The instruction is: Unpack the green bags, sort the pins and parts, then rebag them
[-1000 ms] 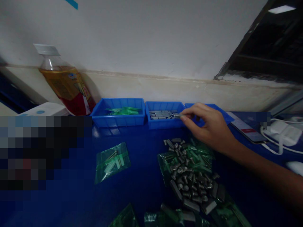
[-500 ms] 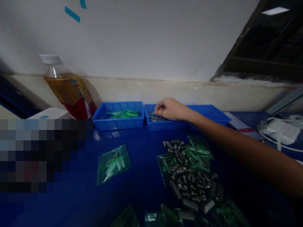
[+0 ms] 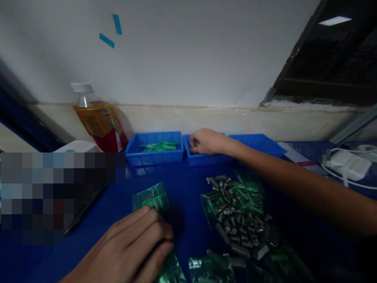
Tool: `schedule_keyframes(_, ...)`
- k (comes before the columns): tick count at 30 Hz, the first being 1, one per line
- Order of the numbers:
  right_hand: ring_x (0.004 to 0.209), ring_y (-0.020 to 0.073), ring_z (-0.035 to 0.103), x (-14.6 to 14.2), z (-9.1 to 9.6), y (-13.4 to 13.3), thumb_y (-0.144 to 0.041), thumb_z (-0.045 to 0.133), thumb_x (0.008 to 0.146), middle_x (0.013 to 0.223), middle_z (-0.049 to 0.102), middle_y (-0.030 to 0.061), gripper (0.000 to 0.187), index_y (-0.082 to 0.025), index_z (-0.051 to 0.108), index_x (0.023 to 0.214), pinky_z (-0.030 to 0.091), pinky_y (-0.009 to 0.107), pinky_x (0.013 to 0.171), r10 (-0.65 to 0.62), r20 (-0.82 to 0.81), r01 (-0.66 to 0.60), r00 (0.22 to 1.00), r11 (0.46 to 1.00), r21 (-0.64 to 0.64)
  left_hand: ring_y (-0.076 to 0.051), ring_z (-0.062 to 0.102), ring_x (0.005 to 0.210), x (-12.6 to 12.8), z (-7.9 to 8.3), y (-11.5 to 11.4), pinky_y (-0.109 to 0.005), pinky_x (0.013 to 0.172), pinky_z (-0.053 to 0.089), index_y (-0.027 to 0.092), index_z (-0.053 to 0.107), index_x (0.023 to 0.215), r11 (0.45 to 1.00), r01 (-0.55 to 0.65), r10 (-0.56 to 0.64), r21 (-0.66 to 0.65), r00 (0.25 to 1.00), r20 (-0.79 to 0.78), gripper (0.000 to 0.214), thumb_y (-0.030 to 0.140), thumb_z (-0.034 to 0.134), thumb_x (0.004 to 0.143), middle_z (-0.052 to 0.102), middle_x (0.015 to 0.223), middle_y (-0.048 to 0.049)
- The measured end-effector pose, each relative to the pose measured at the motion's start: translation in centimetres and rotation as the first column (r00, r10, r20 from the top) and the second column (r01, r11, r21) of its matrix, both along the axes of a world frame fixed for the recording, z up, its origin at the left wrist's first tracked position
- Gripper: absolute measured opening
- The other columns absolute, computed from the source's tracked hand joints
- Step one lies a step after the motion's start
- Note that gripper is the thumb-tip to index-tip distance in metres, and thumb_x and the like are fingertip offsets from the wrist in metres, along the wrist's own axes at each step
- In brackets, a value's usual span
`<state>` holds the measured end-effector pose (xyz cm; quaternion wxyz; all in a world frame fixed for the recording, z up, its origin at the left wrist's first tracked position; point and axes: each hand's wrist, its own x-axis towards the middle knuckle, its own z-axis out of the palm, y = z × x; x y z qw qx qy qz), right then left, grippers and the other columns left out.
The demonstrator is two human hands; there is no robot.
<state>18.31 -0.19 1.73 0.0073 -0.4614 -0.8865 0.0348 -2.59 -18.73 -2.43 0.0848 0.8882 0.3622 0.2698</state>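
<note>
My right hand (image 3: pixel 206 141) reaches across the blue table into the middle blue bin (image 3: pixel 206 159), fingers curled down among the grey metal pins there; what it holds is hidden. My left hand (image 3: pixel 132 247) lies low at the near edge, fingers pressed together on a small green plastic bag (image 3: pixel 169 271). Just beyond its fingertips lies another green bag (image 3: pixel 150 199) with pins inside. To the right is a heap of loose metal pins (image 3: pixel 238 220) on green bags.
Three blue bins stand in a row by the wall; the left bin (image 3: pixel 154 151) holds green bags, and a right bin (image 3: pixel 256 142) follows. A bottle of amber liquid (image 3: pixel 98 120) leans at back left. A phone (image 3: pixel 297 159) and white cables (image 3: pixel 350 165) lie at right.
My left hand has come into view at the bottom and settled on a green bag. My right hand moved from the bin's right side to its left end. The view shifted left.
</note>
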Motion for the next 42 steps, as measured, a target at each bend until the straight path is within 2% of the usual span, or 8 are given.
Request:
schedule_keyframes(7, 0.061, 0.0135, 0.051, 1.4, -0.3, -0.8, -0.016, 0.048, 0.080, 0.066, 0.062, 0.0044, 0.022, -0.015, 0.067, 0.071, 0.033, 0.028, 0.058, 0.094, -0.164, -0.083, 0.982, 0.994, 0.069, -0.025, 0.055, 0.102, -1.6, -1.4, 1.5, -0.038, 0.086, 0.047, 0.022, 0.054, 0.113, 0.969, -0.235, 0.246, 0.075, 0.945, -0.217, 0.031, 0.038, 0.051, 0.087, 0.056, 0.115, -0.0077)
schedule_keyframes(13, 0.076, 0.0153, 0.055, 4.0, -0.4, -8.7, -0.019, 0.049, 0.084, 0.078, 0.062, 0.0050, 0.017, -0.016, 0.065, 0.080, 0.040, 0.029, 0.070, 0.165, -0.451, -0.037, 0.877, 0.960, 0.278, -0.026, 0.056, 0.098, -1.8, -1.6, 2.0, -0.042, 0.084, 0.047, 0.023, 0.047, 0.120, 0.951, -0.309, 0.298, -0.025, 0.933, -0.202, 0.042, 0.047, 0.052, 0.085, 0.058, 0.109, -0.0080)
schedule_keyframes(21, 0.059, 0.0112, 0.052, 3.5, -2.3, -19.4, -0.032, 0.059, 0.081, 0.074, 0.058, -0.0005, 0.028, -0.019, 0.054, 0.105, 0.042, 0.024, 0.050, -0.164, -0.790, -0.043, 0.591, 0.972, -0.233, -0.024, 0.047, 0.109, 3.4, 0.9, -0.1, -0.040, 0.088, 0.044, 0.021, 0.039, 0.123, 0.971, -0.056, 0.051, 0.232, 0.998, 0.025, 0.047, 0.035, 0.060, 0.083, 0.049, 0.118, -0.0101)
schedule_keyframes(25, 0.052, 0.0093, 0.047, 3.6, -2.3, -20.2, -0.023, 0.052, 0.085, 0.063, 0.051, -0.0033, 0.006, -0.020, 0.054, 0.080, 0.037, 0.022, 0.045, -0.059, -0.839, -0.012, 0.541, 0.997, -0.078, -0.023, 0.045, 0.113, 6.5, 2.0, -1.5, -0.039, 0.092, 0.040, 0.021, 0.039, 0.124, 0.934, 0.111, -0.134, 0.339, 0.990, 0.047, 0.046, 0.029, 0.060, 0.084, 0.049, 0.119, -0.0098)
schedule_keyframes(29, 0.068, 0.0127, 0.054, 5.1, -2.5, -19.6, -0.011, 0.056, 0.080, 0.075, 0.056, 0.0018, 0.010, -0.017, 0.060, 0.087, 0.043, 0.026, 0.059, 0.296, -0.669, 0.114, 0.682, 0.860, 0.497, -0.024, 0.050, 0.106, 7.9, 2.8, -1.6, -0.040, 0.087, 0.043, 0.020, 0.044, 0.117, 0.989, -0.058, 0.109, -0.136, 0.906, 0.410, 0.041, 0.042, 0.055, 0.085, 0.052, 0.113, -0.0099)
schedule_keyframes(34, 0.073, 0.0169, 0.049, 5.6, -2.9, -19.0, -0.006, 0.054, 0.079, 0.083, 0.056, 0.0062, 0.025, -0.018, 0.063, 0.099, 0.043, 0.030, 0.061, 0.424, -0.344, 0.004, 0.838, 0.626, 0.780, -0.014, 0.057, 0.070, 8.8, 3.6, -0.5, -0.027, 0.064, 0.046, 0.016, 0.048, 0.109, 0.648, 0.255, 0.381, -0.718, 0.708, 0.595, 0.034, 0.037, 0.056, 0.083, 0.056, 0.076, -0.0015)
schedule_keyframes(39, 0.092, 0.0217, 0.049, 5.5, -2.5, -18.6, -0.016, 0.055, 0.083, 0.102, 0.054, 0.0128, 0.031, -0.013, 0.059, 0.113, 0.047, 0.036, 0.077, 0.320, -0.440, 0.066, 0.839, 0.744, 0.665, -0.014, 0.058, 0.065, 6.0, 5.7, 5.0, -0.026, 0.063, 0.046, 0.018, 0.041, 0.122, 0.934, -0.209, 0.337, -0.291, 0.789, 0.514, 0.049, 0.022, 0.061, 0.077, 0.062, 0.078, -0.0012)
schedule_keyframes(42, 0.094, 0.0225, 0.049, 5.9, -2.6, -18.2, -0.020, 0.054, 0.084, 0.101, 0.054, 0.0130, 0.031, -0.011, 0.058, 0.113, 0.046, 0.038, 0.081, 0.280, -0.495, 0.094, 0.823, 0.792, 0.604, -0.017, 0.062, 0.079, 3.4, 6.7, 10.0, -0.029, 0.076, 0.046, 0.018, 0.053, 0.111, 0.864, -0.475, 0.425, 0.166, 0.865, 0.266, 0.029, 0.020, 0.055, 0.082, 0.066, 0.097, -0.0064)
